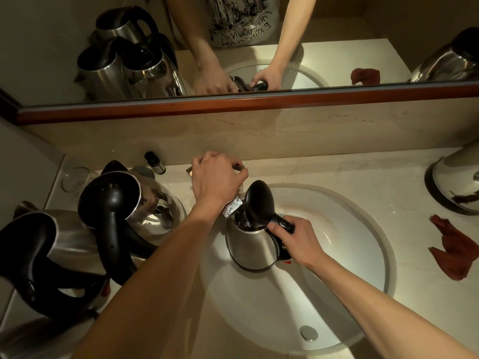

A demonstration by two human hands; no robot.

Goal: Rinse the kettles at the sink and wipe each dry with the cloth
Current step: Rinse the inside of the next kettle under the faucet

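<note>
A steel kettle (250, 246) with its black lid (259, 203) flipped up stands in the white sink (357, 255), under the tap spout (232, 209). My right hand (298, 238) grips its black handle. My left hand (217, 177) curls over the tap lever (239, 167) behind the sink. Two more steel kettles (145, 206) (62, 244) with black handles stand on the counter to the left. Another kettle (456, 185) sits at the far right. A dark red cloth (453, 248) lies crumpled on the counter right of the sink.
A mirror (337, 35) with a wooden frame runs along the wall behind the marble counter (414, 294). A small dark bottle (155, 161) and a clear glass (75, 177) stand at the back left. The sink drain (308, 332) is near me.
</note>
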